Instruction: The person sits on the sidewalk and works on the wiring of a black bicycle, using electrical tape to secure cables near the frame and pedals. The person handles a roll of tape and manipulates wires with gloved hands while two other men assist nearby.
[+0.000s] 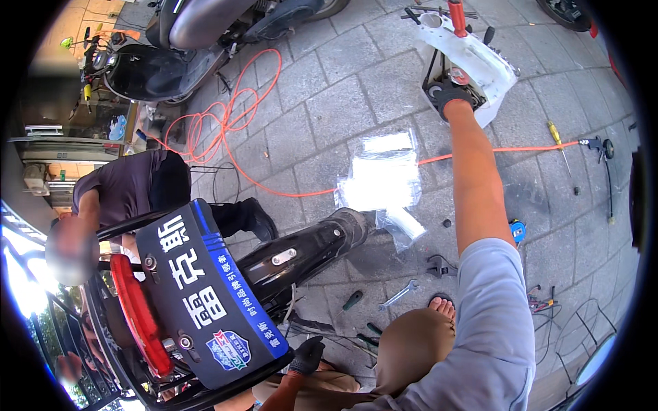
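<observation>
My right arm reaches far forward. Its dark-gloved hand [454,98] is down inside a white, cut-open plastic container [504,81] with loose tools and a red round piece [459,77]. The fingers are hidden among the contents. A red-handled tool [457,17] stands upright at the container's far edge. My left hand [306,356], in a dark glove, hangs near my knee beside the rear of a black two-wheeler; its fingers look loosely extended and nothing shows in them. Above it, the two-wheeler has a black rear fender [301,257], a dark blue-edged plate [205,288] and a red tail light [140,315].
Clear plastic bags [380,171] lie on the paving over an orange air hose [274,190]. Around them are a yellow screwdriver [556,140], air gun [600,147], blue tape measure [517,231], adjustable wrench [439,267] and spanner [399,293]. Another person [130,185] bends at the left; a scooter [157,72] stands behind.
</observation>
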Tool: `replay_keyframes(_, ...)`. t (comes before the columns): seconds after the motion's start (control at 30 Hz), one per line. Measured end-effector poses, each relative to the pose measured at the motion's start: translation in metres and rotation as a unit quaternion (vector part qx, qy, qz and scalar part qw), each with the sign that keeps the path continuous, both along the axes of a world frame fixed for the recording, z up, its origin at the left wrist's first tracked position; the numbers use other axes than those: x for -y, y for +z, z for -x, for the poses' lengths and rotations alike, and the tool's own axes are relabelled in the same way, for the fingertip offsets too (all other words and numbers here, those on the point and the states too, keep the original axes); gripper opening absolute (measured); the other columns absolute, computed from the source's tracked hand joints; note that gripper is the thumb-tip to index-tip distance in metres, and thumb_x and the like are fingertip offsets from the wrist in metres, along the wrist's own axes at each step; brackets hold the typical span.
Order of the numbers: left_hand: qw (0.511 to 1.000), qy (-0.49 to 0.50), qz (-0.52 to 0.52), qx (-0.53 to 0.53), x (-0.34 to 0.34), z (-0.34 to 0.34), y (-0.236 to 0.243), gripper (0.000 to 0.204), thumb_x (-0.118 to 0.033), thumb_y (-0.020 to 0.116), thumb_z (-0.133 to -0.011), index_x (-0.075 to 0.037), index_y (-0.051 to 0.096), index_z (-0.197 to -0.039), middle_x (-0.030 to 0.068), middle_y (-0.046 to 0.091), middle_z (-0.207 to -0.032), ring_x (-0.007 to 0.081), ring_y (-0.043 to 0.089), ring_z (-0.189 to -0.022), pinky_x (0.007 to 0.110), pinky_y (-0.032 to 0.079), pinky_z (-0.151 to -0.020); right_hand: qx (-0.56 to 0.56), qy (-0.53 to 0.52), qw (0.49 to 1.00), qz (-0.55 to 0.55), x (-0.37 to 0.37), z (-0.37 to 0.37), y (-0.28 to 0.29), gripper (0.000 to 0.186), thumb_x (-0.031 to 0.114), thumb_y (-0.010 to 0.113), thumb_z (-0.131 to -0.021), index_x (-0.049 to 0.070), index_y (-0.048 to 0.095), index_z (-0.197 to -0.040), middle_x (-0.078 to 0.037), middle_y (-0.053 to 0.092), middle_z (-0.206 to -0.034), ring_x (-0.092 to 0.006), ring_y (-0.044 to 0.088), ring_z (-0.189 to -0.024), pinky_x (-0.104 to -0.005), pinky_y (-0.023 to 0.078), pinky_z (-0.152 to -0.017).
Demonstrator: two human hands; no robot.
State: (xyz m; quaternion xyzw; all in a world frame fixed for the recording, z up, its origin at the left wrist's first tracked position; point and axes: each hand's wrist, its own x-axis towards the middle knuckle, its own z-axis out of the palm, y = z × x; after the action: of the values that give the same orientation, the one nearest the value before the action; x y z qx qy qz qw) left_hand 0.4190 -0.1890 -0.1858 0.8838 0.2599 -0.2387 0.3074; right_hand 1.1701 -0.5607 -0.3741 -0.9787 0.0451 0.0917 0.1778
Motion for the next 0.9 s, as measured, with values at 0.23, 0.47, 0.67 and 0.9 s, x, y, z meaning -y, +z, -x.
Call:
replay_keyframes(0.23,0.995,0.070,0.066,0.017,0.012,-0.002,0.000,0.031,-0.012,0.064,-0.099,-0.002,0.063,-0.128,0.0108,0.075,-0.105,0.0150,0.071,-0.092,0.030,0.056,-0.083,0.102,-0.043,0.994,0.013,0.003,0.039,0.021,0.045,0.034,0.053,-0.094,0.011,0.061,-0.131,-0.030,0.054,-0.140,-0.0432,0.062,-0.120,-0.0490,0.050,-0.100)
replay_keyframes(0.47,0.989,-0.041,0.072,0.123,0.029,-0.006,0.040,0.026,-0.007,0.071,-0.093,-0.003,0.068,-0.119,0.0078,0.073,-0.099,0.0145,0.068,-0.083,0.030,0.056,-0.077,0.300,0.038,0.939,-0.165,-0.029,0.266,0.153,0.028,0.012,0.070,-0.081,0.007,0.071,-0.108,-0.033,0.050,-0.141,-0.0459,0.059,-0.120,-0.0467,0.049,-0.103)
replay_keyframes(0.67,0.963,-0.090,0.145,0.210,0.050,0.044,0.079,0.034,-0.006,0.074,-0.090,-0.006,0.065,-0.123,0.0094,0.072,-0.105,0.0179,0.070,-0.092,0.032,0.057,-0.081,0.292,0.139,0.918,-0.230,-0.039,0.458,0.215,0.036,0.012,0.078,-0.074,0.007,0.070,-0.109,-0.028,0.054,-0.134,-0.0430,0.059,-0.116,-0.0476,0.049,-0.099)
replay_keyframes(0.9,0.867,0.096,0.388,0.298,0.073,0.122,0.160,0.070,-0.002,0.072,-0.089,0.000,0.037,-0.150,0.0162,0.057,-0.138,0.0229,0.061,-0.121,0.036,0.054,-0.097,0.284,0.394,0.824,-0.292,-0.080,0.685,0.362,0.041,0.017,0.084,-0.071,0.008,0.071,-0.109,-0.027,0.056,-0.129,-0.0433,0.060,-0.112,-0.0501,0.053,-0.092)
